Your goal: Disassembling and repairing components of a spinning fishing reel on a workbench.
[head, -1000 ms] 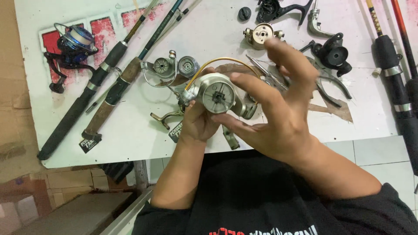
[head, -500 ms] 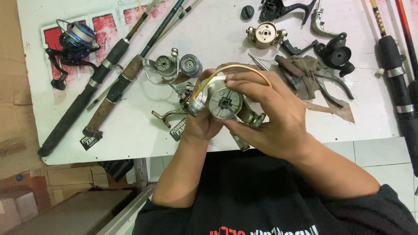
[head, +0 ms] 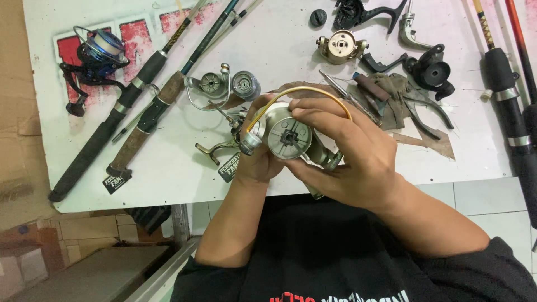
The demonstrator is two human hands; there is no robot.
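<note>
Above the front edge of a white table [head: 279, 39] I hold a silver fishing reel rotor [head: 286, 136] with a golden bail wire [head: 296, 92] arching over it. My left hand [head: 254, 162] grips it from below and from the left. My right hand [head: 352, 154] closes round its right side, with fingers laid across the top and a thumb under it. The round face of the rotor points up at the camera.
Two fishing rods [head: 140, 100] lie at an angle on the left, beside a blue spinning reel [head: 98, 53]. Loose reel parts [head: 224, 84], a gold reel body [head: 340, 46], black handles [head: 430, 70], pliers and a rag [head: 391, 89] cover the table. More rods [head: 512, 95] lie at the right.
My right hand has come down from open fingers above the rotor to a closed grip on its right side. The rotor has shifted slightly right.
</note>
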